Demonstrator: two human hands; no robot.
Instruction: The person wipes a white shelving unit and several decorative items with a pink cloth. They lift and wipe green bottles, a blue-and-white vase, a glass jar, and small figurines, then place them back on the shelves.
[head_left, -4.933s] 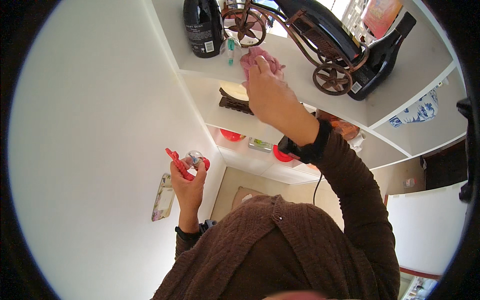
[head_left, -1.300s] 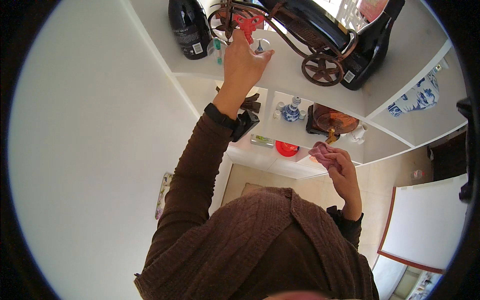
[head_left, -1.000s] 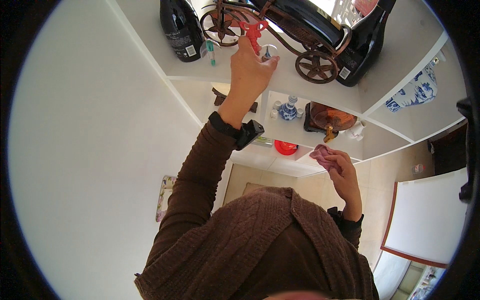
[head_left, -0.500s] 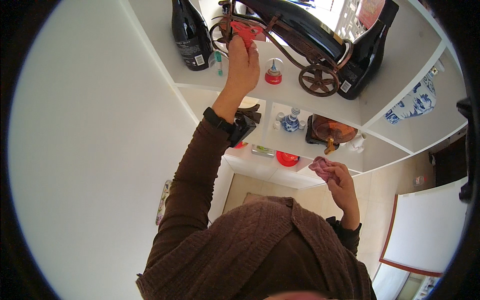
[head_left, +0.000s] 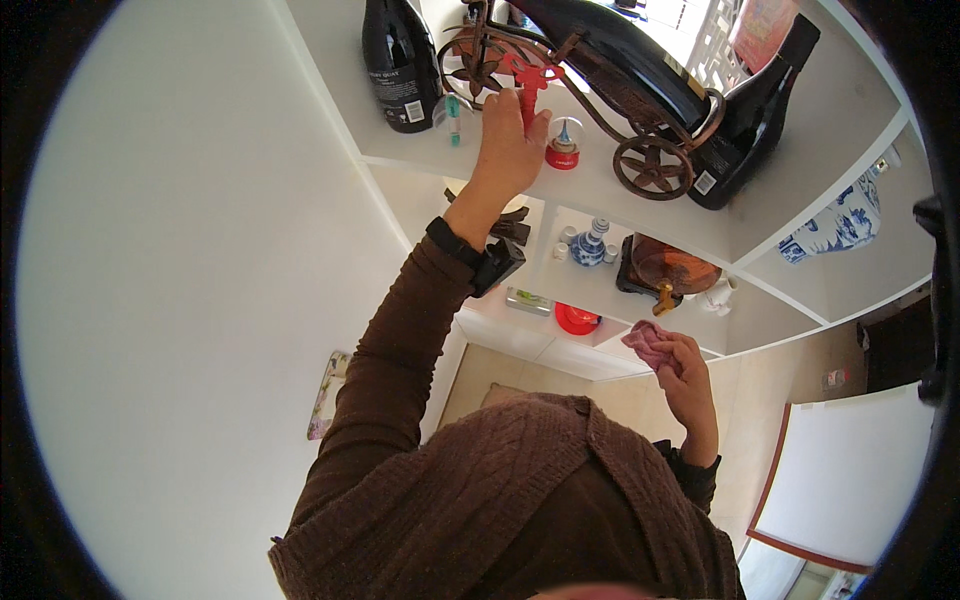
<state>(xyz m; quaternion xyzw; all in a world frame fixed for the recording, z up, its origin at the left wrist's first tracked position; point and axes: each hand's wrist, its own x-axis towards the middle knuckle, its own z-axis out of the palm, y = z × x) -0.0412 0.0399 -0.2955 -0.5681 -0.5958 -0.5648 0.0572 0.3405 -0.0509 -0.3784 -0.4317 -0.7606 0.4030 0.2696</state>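
Note:
My left hand (head_left: 512,142) reaches up to the upper shelf, its fingers closed on a small red ornament (head_left: 530,78) with a spread openwork top and a narrow lower part. Just right of that hand stands a snow globe (head_left: 563,146) with a red base and a blue tower inside. To its left is a small clear dome (head_left: 453,122) with something green in it. Behind the ornament is a brown metal tricycle-shaped bottle holder (head_left: 652,167) cradling a dark bottle (head_left: 615,60). Lower right, my right hand (head_left: 686,378) grips a crumpled pink cloth (head_left: 649,343) away from the shelves.
Dark wine bottles stand on the upper shelf, one at left (head_left: 402,75) and one at right (head_left: 752,120). Below sit a blue-and-white flask (head_left: 590,245) and an amber decanter (head_left: 672,268). A blue-and-white vase (head_left: 838,222) occupies the right compartment. A white wall (head_left: 190,250) rises at left.
My left hand has brought the red ornament right and nearer, closer to the snow globe. The view has shifted slightly. My right hand still holds the cloth in about the same place.

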